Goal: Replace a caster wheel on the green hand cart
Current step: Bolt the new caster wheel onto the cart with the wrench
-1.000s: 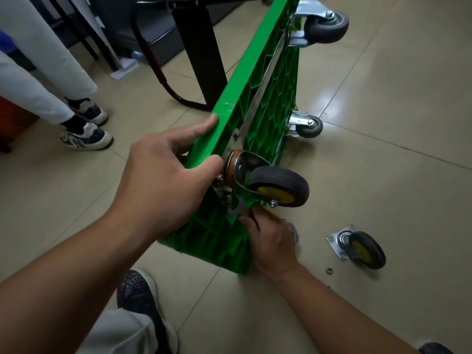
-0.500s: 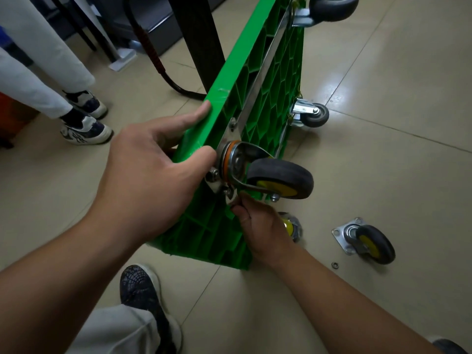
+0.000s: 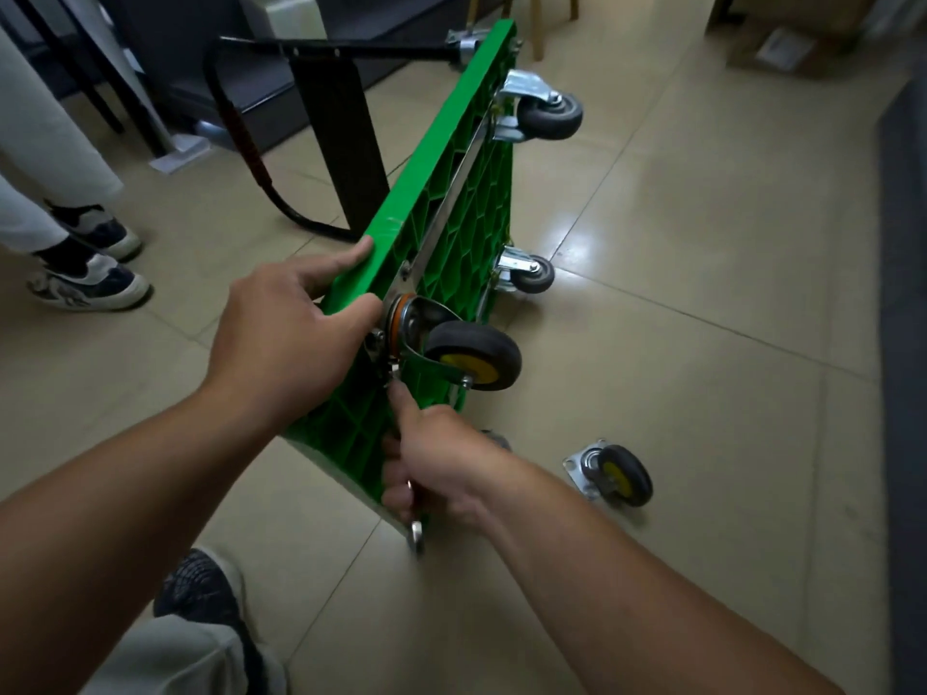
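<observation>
Caster wheel [image 3: 471, 356] above right grip [image 3: 441, 469] holding wrench [image 3: 416, 535], left grip [image 3: 286, 338] clasping cart [image 3: 481, 208]

Honeycomb rib pattern on green plastic cart deck [image 3: 481, 223]. Near: bolted-on steel caster [image 3: 471, 356], black tyre, yellow hub, orange swivel ring. Right: loose steel caster [image 3: 619, 474], black, yellow. Far: 2 grey-tyred casters [image 3: 549, 115] [image 3: 534, 275].

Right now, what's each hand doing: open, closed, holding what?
left hand: closed, grips the top edge of the green cart.
right hand: closed, holds a wrench.
</observation>
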A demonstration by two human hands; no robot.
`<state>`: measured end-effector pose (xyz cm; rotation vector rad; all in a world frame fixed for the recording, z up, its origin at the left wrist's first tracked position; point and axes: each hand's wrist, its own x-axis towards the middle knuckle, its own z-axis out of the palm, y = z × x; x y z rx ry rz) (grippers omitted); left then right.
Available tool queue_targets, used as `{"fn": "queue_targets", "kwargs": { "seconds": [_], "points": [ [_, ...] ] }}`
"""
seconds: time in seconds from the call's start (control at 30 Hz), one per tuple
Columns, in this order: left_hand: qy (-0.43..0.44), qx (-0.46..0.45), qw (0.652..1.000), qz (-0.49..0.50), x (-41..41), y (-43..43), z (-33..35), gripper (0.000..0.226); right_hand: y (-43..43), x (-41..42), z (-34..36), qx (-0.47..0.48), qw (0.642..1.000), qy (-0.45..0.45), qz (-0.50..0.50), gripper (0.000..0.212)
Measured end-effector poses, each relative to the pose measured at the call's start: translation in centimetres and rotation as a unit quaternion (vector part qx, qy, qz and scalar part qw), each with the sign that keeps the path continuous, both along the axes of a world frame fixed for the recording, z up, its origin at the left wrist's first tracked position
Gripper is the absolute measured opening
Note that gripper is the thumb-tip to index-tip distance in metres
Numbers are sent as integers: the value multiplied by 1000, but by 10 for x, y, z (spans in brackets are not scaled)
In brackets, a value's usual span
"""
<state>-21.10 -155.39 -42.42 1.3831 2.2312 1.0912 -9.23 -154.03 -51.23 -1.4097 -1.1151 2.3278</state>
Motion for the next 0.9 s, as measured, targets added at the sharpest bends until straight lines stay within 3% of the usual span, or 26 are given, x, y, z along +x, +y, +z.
{"fn": "queue_targets", "kwargs": {
  "seconds": [0.1, 0.17, 0.23, 0.3, 0.47, 0.6, 0.67, 0.8, 0.9],
  "points": [
    [4, -9, 1000, 9, 4, -1, 3, 49, -2, 2, 15, -88, 996, 17, -15, 47],
    [-4, -13, 1000, 12, 2, -2, 5, 49, -12, -2, 18, -63, 997, 4, -49, 51],
    [-14, -17, 1000, 11, -3, -2, 5, 50, -32, -2, 6, 110, 988, -77, -74, 54],
    [-24, -21, 999, 2, -5, -2, 5, 51, -50, 8, -14, 291, 942, -148, -82, 51],
    [-29, -7, 1000, -6, -8, -1, 0, 50, -52, 36, -76, 415, 891, -176, -58, 15],
    [-35, 1, 999, -17, -10, 1, -4, 51, -34, 32, -107, 571, 813, -112, -26, 44],
    [-35, 11, 999, -21, -10, 1, -5, 50, -25, 24, -113, 603, 792, -83, -41, 53],
    [-53, 15, 998, -15, -11, 2, -6, 49, -6, 7, -124, 551, 828, -64, -85, 47],
    [-52, 15, 998, -19, -10, 1, -4, 48, 3, 0, -130, 563, 821, -42, -88, 38]
  ]
}}
